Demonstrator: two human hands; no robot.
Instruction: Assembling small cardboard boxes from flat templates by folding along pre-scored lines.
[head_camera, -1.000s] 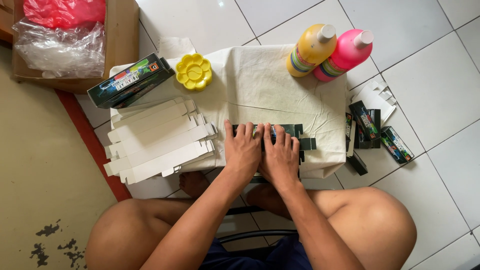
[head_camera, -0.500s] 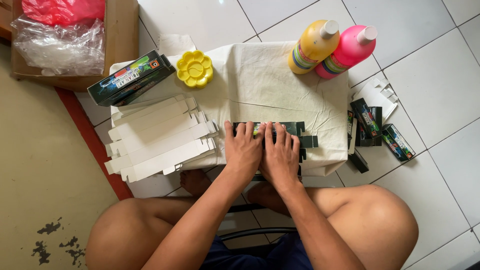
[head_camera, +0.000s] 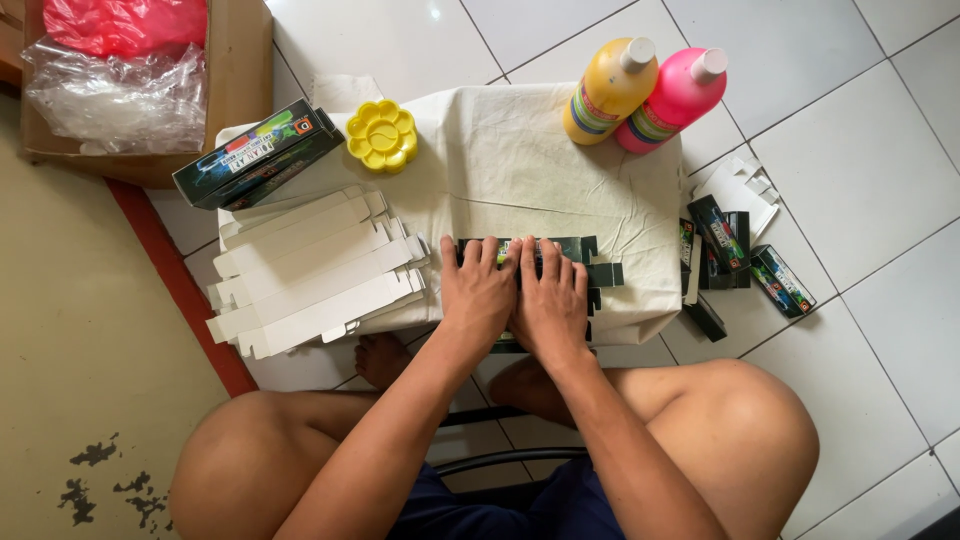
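Flat white carton blanks (head_camera: 315, 270) lie stacked left of the left hand (head_camera: 478, 295), unfolded. Both hands, left and right hand (head_camera: 550, 305) side by side, press flat-fingered on a dark green carton (head_camera: 585, 255). Folded cartons (head_camera: 735, 255) sit right, seemingly done.

2 bottles (head_camera: 645, 95) stand behind the flattened carton (head_camera: 590, 262); blanks (head_camera: 315, 270) lie left.

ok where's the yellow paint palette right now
In the head view, the yellow flower-shaped palette sits on the cloth-covered table's far left, beside the dark green box.
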